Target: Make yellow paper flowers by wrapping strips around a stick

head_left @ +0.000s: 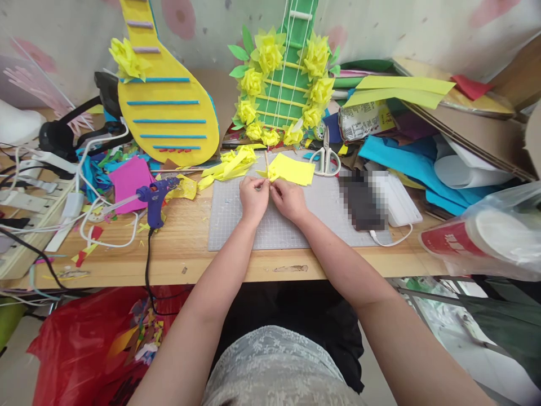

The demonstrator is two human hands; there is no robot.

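Head view: over the grey cutting mat point(228, 225), the left hand point(252, 198) and right hand point(291, 199) are pinching a small yellow paper piece point(271, 173) between closed fingertips — yellow flowers point(270, 52) are already edging the green instrument point(293, 78) behind the mat, while flat yellow sheets point(296, 170) are lying unshaped on it.

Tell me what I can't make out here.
Head view: grip on the crumpled yellow paper, hidden by the left hand and right hand.
Head view: surface of the dark device, masked by pixelation.
Head view: upper ends of the yellow lute and green guitar, cut off by the top edge.
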